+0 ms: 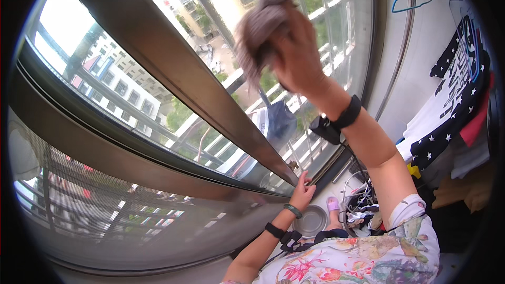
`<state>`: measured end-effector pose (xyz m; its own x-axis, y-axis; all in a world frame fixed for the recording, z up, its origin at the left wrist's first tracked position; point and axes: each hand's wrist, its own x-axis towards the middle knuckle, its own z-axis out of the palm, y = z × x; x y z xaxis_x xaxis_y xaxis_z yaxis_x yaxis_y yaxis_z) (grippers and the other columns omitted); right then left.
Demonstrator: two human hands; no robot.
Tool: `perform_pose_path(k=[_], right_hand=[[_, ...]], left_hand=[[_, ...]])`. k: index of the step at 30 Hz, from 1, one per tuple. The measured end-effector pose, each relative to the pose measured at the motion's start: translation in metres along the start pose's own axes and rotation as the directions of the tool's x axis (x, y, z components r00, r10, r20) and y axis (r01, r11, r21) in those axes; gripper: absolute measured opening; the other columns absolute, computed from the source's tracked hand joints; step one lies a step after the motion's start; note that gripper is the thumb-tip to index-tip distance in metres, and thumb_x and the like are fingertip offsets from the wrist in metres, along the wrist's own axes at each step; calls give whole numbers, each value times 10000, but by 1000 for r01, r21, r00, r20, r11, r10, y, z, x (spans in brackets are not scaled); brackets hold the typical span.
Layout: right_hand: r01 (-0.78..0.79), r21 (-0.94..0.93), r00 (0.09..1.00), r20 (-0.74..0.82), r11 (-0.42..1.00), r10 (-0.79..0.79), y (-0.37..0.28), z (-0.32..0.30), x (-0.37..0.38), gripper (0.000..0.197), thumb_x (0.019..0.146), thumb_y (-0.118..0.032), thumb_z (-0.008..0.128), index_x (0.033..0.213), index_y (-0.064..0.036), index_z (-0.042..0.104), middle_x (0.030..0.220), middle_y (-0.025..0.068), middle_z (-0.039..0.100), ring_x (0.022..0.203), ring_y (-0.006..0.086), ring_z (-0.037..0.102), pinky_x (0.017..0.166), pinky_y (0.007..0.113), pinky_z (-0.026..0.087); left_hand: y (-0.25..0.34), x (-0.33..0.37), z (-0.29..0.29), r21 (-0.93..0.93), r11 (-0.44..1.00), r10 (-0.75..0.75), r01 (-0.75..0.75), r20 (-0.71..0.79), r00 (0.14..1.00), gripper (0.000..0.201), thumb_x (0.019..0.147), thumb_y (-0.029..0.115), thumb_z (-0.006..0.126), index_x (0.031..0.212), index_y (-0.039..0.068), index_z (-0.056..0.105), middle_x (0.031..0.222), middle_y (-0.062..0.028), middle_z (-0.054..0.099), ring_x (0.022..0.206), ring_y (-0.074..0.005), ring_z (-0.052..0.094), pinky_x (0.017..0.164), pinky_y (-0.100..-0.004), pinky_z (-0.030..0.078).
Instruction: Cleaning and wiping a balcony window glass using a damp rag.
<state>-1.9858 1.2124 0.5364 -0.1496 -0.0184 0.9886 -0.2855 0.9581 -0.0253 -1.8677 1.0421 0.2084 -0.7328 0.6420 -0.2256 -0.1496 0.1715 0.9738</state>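
The right hand [302, 55] was raised at the window, its fingers curled around a bunched grey-brown cloth [263, 23] whose loose edge hung below the grip. The cloth was in front of the glass pane [210, 55], to the right of the slanting metal frame [173, 68]. The left hand [302, 193] was low near that frame's lower end, fingers loosely spread, with nothing visible in it.

The cloth looked light, soft and limp, unlikely to break; a gathered handful at its middle seemed the best hold, since a corner would probably let it flop.

Farther out, a metal basin [310, 222] and a purple slipper [332, 203] were on the floor, and a star-print garment [447, 113] hung at right.

Motion blurred the cloth and right hand, so fingertip placement and contact with the glass could not be told. Whether the left fingertips touched the frame was equally unclear. The wearer's shirt [336, 263] partly cut off the basin.
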Motion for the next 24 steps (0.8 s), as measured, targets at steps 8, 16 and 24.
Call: perform_pose_path(k=[8,16,24], right_hand=[[-521,-137,845,-222,843,486,135,15,-103,252,866,-134,434,1074,-8,501,1154,265,420,1059,438,405,895,507,326],[-198,179,975,138,964,175,1,-5,-107,322,631,-100,620,948,-83,565,1229,229,391,1175,424,342,968,504,281],[-331,-68,931,-188,941,313,158,15,-74,355,778,-134,464,1120,-40,480,1204,254,408,1123,455,353,973,480,285]], left_hand=[[-21,-8,-4,26,1000,4,-4,-16,1000,579,831,46,529,1323,67,225,1117,-124,447,852,-159,586,740,-259,477],[-9,5,5,-36,997,-63,64,12,998,541,838,26,503,1314,91,254,1095,-118,467,861,-167,583,737,-256,482],[-10,20,9,-80,995,-57,58,11,998,547,825,7,508,1308,60,256,1096,-137,482,859,-169,571,756,-274,478]])
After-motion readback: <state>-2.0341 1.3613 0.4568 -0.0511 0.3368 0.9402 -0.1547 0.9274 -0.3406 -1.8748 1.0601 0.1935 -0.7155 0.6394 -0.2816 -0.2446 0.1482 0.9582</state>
